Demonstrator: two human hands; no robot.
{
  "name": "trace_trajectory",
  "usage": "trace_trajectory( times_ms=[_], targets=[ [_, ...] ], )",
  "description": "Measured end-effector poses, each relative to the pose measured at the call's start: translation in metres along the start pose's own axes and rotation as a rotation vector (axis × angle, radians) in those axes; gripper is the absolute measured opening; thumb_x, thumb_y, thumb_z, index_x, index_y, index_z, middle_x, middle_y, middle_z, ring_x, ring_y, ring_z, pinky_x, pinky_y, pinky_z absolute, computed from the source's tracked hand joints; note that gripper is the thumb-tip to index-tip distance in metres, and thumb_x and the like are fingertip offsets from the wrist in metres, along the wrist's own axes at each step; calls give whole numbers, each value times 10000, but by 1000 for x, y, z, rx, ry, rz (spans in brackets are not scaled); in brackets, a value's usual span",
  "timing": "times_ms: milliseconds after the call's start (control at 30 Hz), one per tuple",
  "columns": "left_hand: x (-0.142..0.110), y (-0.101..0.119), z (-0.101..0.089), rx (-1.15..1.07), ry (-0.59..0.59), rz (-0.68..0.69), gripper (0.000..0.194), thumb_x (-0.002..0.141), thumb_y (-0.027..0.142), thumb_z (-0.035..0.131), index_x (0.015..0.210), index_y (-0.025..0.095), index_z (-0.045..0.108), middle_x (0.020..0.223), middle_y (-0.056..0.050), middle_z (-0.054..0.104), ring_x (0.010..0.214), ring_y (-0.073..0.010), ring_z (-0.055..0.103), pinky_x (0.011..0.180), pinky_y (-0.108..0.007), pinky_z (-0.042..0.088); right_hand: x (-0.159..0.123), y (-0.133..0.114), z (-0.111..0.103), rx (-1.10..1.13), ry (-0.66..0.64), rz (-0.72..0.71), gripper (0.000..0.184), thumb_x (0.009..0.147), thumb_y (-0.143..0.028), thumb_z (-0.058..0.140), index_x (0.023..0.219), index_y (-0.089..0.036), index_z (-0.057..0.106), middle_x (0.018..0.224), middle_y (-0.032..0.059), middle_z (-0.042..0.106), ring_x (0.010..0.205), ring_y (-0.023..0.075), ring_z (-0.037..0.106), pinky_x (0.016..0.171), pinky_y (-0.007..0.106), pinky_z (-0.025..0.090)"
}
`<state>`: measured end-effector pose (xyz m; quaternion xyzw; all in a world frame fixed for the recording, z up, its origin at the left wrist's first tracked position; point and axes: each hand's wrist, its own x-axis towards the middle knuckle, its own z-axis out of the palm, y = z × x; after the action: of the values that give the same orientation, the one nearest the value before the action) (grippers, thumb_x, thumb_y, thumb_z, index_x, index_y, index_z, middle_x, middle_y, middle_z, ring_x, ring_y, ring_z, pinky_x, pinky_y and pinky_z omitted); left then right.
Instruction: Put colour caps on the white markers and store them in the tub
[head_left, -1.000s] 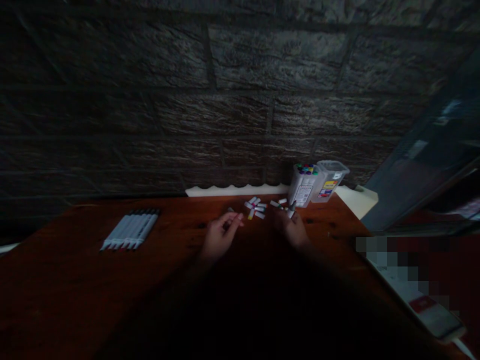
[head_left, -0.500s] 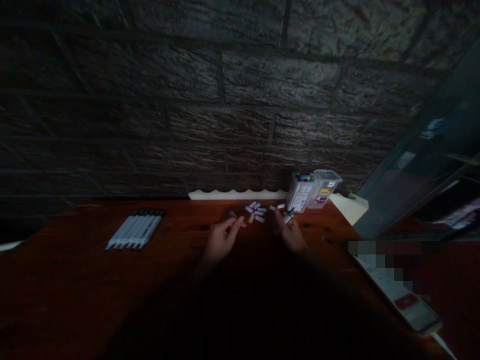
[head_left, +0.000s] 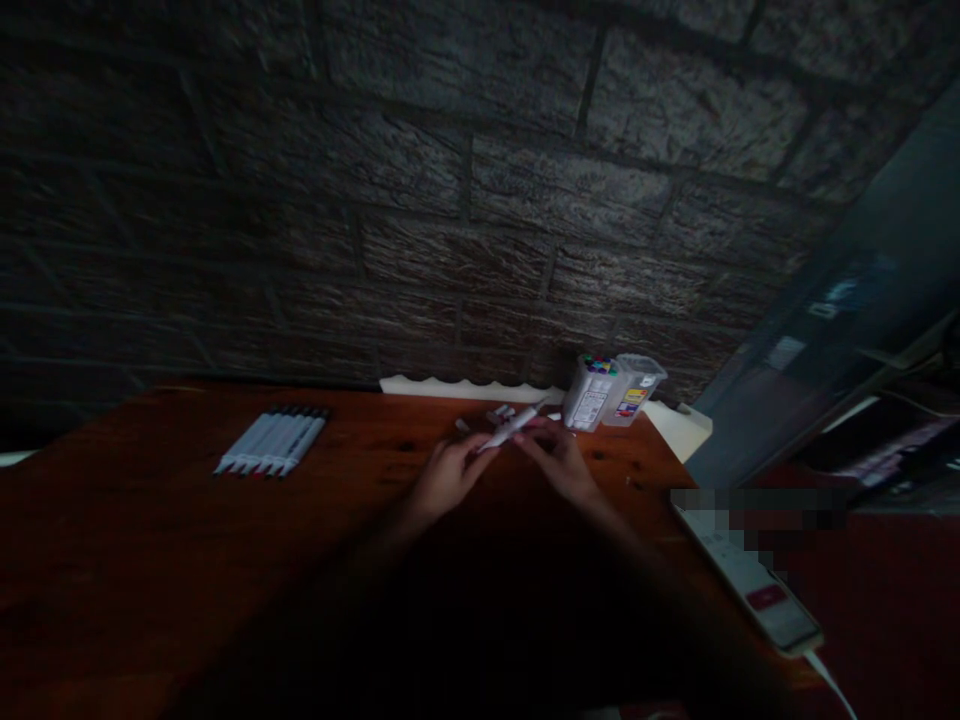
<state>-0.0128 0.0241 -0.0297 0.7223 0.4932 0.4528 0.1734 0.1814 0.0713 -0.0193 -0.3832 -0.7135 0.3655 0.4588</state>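
Note:
A white marker [head_left: 513, 427] is held slantwise above the table between my two hands, its right end pointing up and away. My left hand [head_left: 448, 476] is closed on its lower left end. The fingers of my right hand [head_left: 556, 458] pinch it nearer the other end. Behind the marker lie several small white marker caps [head_left: 501, 411], partly hidden by it and by my fingers. A loose cap [head_left: 462, 425] rests just beyond my left fingertips. The picture is dark and slightly blurred.
On the left, several uncapped-looking markers [head_left: 271, 442] lie side by side on the wooden table [head_left: 135, 540]. A clear box of markers [head_left: 591, 395] and another clear container [head_left: 634, 390] stand against the brick wall [head_left: 420, 250]. A phone [head_left: 750, 580] with a cable lies at the right edge.
My hands have come together, and the marker from my right hand is now held across both, above the caps. The view has shifted slightly.

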Motion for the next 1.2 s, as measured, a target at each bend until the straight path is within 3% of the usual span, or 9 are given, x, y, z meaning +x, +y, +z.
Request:
trace_trajectory(
  times_ms=[100, 200, 333, 467, 600, 733, 900, 1033, 1200],
  targets=[
    [6, -11, -7, -78, 194, -101, 273, 893, 387, 527, 1005, 185, 673, 864, -45, 743, 767, -183, 685, 730, -270, 514, 20, 10, -10, -296, 9, -56, 314, 911, -354, 481, 1104, -164, 641, 1044, 104, 704, 877, 185, 669, 785, 326, 527],
    [11, -24, -11, -202, 305, -182, 303, 866, 403, 548, 1034, 168, 642, 822, -48, 733, 747, -182, 681, 730, -283, 517, 49, 16, -11, -444, -81, -95, 273, 893, -205, 478, 1077, -178, 677, 1086, 100, 690, 918, 179, 656, 838, 317, 506],
    [14, -32, -11, -269, 346, -206, 337, 858, 418, 551, 1060, 158, 618, 822, -60, 726, 741, -185, 679, 727, -298, 523, 83, 15, -1, -617, -321, -157, 259, 804, -78, 546, 941, -178, 741, 1039, 93, 704, 963, 193, 640, 900, 308, 457],
    [13, -32, -9, -287, 351, -195, 309, 864, 396, 551, 1045, 153, 613, 878, -79, 726, 775, -188, 684, 756, -314, 530, 101, 8, 2, -732, -564, -185, 225, 773, -74, 589, 864, -185, 764, 923, 69, 736, 879, 187, 664, 811, 261, 464],
    [12, -35, -4, -308, 343, -184, 328, 870, 379, 561, 1108, 157, 604, 898, -73, 716, 750, -173, 681, 737, -301, 536, 110, 0, 0, -812, -647, -179, 208, 745, -84, 625, 837, -211, 762, 907, 49, 747, 835, 183, 673, 724, 229, 457],
    [11, -38, -2, -281, 299, -153, 366, 884, 358, 544, 1191, 166, 593, 906, -65, 718, 742, -168, 676, 733, -294, 535, 109, -8, -8, -838, -526, -170, 117, 739, -123, 658, 798, -186, 738, 879, 84, 737, 849, 220, 671, 731, 257, 458],
    [8, -29, -3, -246, 200, -109, 317, 885, 325, 547, 1158, 186, 629, 1012, -67, 725, 830, -185, 684, 791, -310, 535, 67, -12, -31, -745, -217, -164, 309, 850, -205, 541, 1143, -162, 629, 1008, 106, 691, 851, 192, 649, 736, 277, 479],
    [4, -16, -2, -138, 86, -60, 319, 898, 323, 537, 1177, 193, 620, 1099, -71, 715, 941, -203, 679, 862, -324, 522, 24, -11, -43, -156, 188, -112, 247, 819, -351, 616, 993, -177, 618, 781, 33, 656, 692, 161, 625, 662, 278, 501],
    [2, -6, -4, 22, 10, -19, 335, 916, 341, 513, 1209, 212, 610, 1139, -62, 706, 993, -211, 667, 900, -334, 510, 14, -13, -50, 301, 315, -7, 333, 716, -361, 731, 988, -222, 598, 843, 5, 677, 739, 143, 643, 693, 275, 521]
  ],
)
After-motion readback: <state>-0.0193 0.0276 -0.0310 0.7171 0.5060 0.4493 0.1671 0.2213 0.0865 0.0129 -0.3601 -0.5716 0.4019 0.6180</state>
